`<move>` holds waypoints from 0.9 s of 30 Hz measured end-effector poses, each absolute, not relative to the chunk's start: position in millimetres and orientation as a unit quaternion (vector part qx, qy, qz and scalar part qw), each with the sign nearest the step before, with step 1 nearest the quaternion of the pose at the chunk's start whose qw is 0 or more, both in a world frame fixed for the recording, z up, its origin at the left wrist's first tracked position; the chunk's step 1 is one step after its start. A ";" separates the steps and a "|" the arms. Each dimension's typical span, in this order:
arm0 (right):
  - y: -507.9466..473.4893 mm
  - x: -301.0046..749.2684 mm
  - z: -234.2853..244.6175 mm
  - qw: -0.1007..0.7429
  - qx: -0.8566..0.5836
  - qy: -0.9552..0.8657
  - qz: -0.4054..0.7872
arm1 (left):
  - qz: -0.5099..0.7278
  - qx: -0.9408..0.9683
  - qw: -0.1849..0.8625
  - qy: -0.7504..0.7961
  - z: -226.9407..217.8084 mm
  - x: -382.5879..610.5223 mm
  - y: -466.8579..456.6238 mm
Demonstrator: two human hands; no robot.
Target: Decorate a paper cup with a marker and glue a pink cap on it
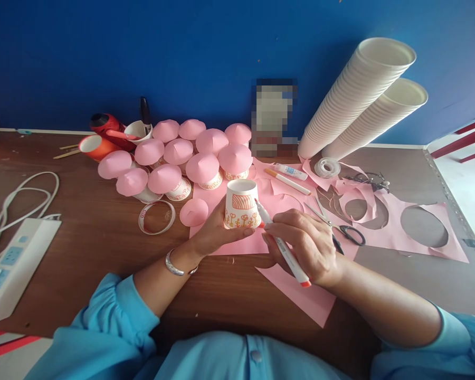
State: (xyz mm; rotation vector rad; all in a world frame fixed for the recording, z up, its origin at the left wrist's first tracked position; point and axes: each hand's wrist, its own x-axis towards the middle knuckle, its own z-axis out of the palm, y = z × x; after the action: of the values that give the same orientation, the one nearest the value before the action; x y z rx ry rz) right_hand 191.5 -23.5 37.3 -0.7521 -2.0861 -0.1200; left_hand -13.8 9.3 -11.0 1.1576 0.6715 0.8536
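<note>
Left hand (211, 230) wraps low around paper cup (243, 212), narrow end up, above pink sheet (241, 248) at scene's middle; right hand (309, 244) pinches marker (290, 258), tip at cup's right side, contact unclear. Cup likely light, thin-walled, easily dented: best held gently near wide rim. Marker likely stiff, smooth; grip mid-barrel. Farther left, cone-topped cups (201, 168); far right, tall cup stacks (352, 97).

no text can be read with certainty: tiny print is seen on the held marker (291, 259) and the white tube (291, 171) near the surface's (103, 237) far edge, red marks on a ring (142, 219).
</note>
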 end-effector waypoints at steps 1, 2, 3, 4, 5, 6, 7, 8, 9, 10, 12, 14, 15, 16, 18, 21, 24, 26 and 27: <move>-23.2 191.7 37.2 0.444 -0.301 -0.843 -0.047 | 0.382 0.521 0.702 0.299 -10.2 -13.6 9.4; -23.0 192.0 36.9 0.443 -0.300 -0.843 -0.046 | 0.381 0.524 0.704 0.292 -9.0 -13.2 9.5; -22.8 192.3 36.6 0.443 -0.299 -0.844 -0.045 | 0.381 0.526 0.706 0.283 -7.5 -12.7 9.6; -22.7 192.6 36.2 0.442 -0.299 -0.845 -0.043 | 0.382 0.528 0.707 0.275 -5.8 -12.1 9.8; -22.7 192.9 35.8 0.442 -0.298 -0.845 -0.041 | 0.382 0.529 0.709 0.268 -4.1 -11.4 10.0; -22.8 193.3 35.3 0.442 -0.298 -0.845 -0.039 | 0.380 0.530 0.711 0.263 -2.6 -10.9 10.3; -22.9 193.6 34.9 0.442 -0.298 -0.846 -0.038 | 0.379 0.529 0.713 0.260 -1.5 -10.4 10.5; -23.0 193.9 34.4 0.442 -0.298 -0.846 -0.036 | 0.379 0.528 0.714 0.259 -0.8 -10.1 10.6; -23.1 194.1 34.1 0.442 -0.297 -0.846 -0.034 | 0.380 0.528 0.714 0.257 -0.6 -9.9 10.7; -23.2 194.2 33.7 0.441 -0.295 -0.847 -0.031 | 0.382 0.529 0.714 0.255 -0.7 -9.9 10.7; -23.3 194.2 33.3 0.440 -0.291 -0.849 -0.028 | 0.388 0.529 0.711 0.252 -1.4 -9.9 10.6; -23.1 193.9 33.2 0.440 -0.293 -0.848 -0.030 | 0.388 0.528 0.712 0.253 -1.6 -9.9 10.4; -23.0 193.7 33.2 0.440 -0.295 -0.847 -0.032 | 0.386 0.527 0.713 0.255 -1.3 -9.8 10.3; -22.9 193.5 33.1 0.440 -0.297 -0.847 -0.035 | 0.385 0.526 0.714 0.257 -0.8 -9.7 10.3; -22.7 193.2 32.7 0.439 -0.299 -0.846 -0.036 | 0.384 0.526 0.714 0.258 0.1 -9.5 10.4; -22.8 193.0 32.0 0.440 -0.302 -0.845 -0.035 | 0.383 0.528 0.710 0.265 -1.0 -9.8 10.6; -23.5 192.2 31.8 0.441 -0.307 -0.843 -0.037 | 0.390 0.523 0.708 0.269 -6.2 -11.1 10.3; -24.0 191.4 32.0 0.441 -0.306 -0.843 -0.037 | 0.396 0.515 0.710 0.272 -10.2 -12.1 9.9; -24.2 191.0 32.1 0.440 -0.305 -0.844 -0.038 | 0.395 0.512 0.712 0.275 -11.7 -12.6 9.6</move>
State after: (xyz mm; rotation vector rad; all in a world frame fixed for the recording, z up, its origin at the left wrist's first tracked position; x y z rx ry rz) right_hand 191.0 -24.2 32.1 -0.7586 -2.0958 -0.0938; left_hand -12.6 9.6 -11.7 1.1343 0.6091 0.8764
